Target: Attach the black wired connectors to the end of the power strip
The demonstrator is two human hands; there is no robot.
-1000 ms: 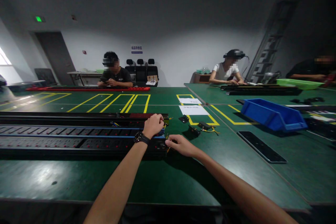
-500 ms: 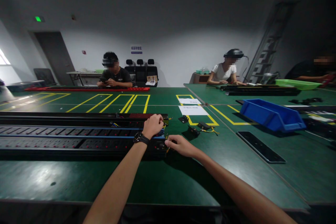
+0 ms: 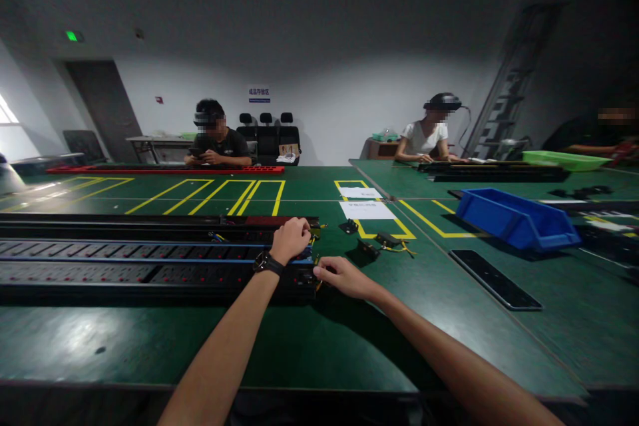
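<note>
While both your hands are working at the centre of the frame, the near socket strip point(image 3: 200, 273) is lying mostly to their left, its long axis running sideways from the left edge of the frame to an end just beside your right hand point(image 3: 345, 277). That end is the relation that counts: your right hand is sitting just off it, seemingly the nearer of the two, and its forearm is coming in from the lower right. Its thumb and fingers are bending close together near some yellow wires point(image 3: 320, 285); whether they are pinching one, you cannot tell from this angle.

Your left hand point(image 3: 291, 238) is resting farther up the frame, over the right end of the blue-edged strip point(image 3: 150, 251), which is running parallel just behind. Its fingers are curling down, their tips hidden, so what they are gripping, if anything, cannot be told. Your left forearm, wearing a watch point(image 3: 268, 263), is crossing above the near socket strip from the lower middle. Right of centre, loose black parts point(image 3: 392, 240) with yellow leads are lying on the surface point(image 3: 164, 346), apart from both hands.
</note>
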